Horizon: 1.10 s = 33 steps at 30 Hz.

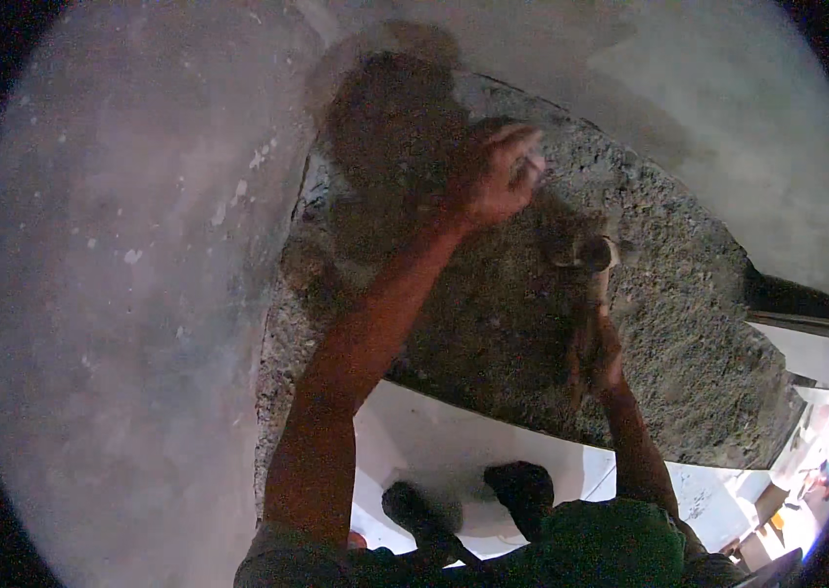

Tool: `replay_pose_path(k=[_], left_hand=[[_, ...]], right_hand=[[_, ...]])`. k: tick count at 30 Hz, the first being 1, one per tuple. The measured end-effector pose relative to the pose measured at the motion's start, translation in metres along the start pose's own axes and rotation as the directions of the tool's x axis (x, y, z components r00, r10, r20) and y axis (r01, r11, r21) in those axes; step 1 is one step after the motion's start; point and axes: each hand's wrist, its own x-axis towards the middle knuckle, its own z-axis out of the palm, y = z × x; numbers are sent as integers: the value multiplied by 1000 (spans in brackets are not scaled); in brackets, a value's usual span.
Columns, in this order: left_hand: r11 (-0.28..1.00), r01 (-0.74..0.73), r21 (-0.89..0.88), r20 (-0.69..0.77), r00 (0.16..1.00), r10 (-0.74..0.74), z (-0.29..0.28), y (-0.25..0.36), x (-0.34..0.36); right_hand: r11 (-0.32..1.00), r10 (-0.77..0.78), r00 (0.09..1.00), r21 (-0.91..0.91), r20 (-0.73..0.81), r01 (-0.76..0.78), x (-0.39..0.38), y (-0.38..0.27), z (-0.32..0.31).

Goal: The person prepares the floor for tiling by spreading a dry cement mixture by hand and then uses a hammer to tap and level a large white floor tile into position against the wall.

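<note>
My right hand point(603, 355) is wrapped round the light-coloured handle of what looks like a hammer point(595, 255). Its dark round head points up and lies close to a rough grey-brown patch point(679, 265). Further up and to the left, my left hand point(505, 178) is raised against the same patch, its fingers curled in. Whatever those fingers hold, if anything, is blurred and in shadow. A gap separates my left hand from the hammer head.
A smooth grey plastered surface point(130, 255) with pale flecks borders the rough patch on the left. More smooth plaster point(748, 127) lies at the upper right. My dark shoes point(520, 490) stand on a pale floor point(434, 416). Bright clutter point(816, 480) shows at the lower right.
</note>
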Motion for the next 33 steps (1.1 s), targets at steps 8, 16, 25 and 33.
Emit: replay_pose_path(k=[8, 16, 25, 33], left_hand=[[924, 368, 110, -443, 850, -286, -50, -23, -83], [962, 213, -171, -293, 921, -256, -36, 24, -54], [966, -71, 248, -21, 997, 79, -2, 9, -35], [879, 333, 342, -108, 943, -315, -47, -88, -94]], right_hand=[[958, -217, 884, -265, -413, 111, 18, 67, -36], [986, -162, 986, -30, 38, 163, -2, 23, -21], [994, 76, 954, 97, -291, -49, 2, 15, -6], [995, -81, 948, -76, -309, 60, 10, 40, -21]])
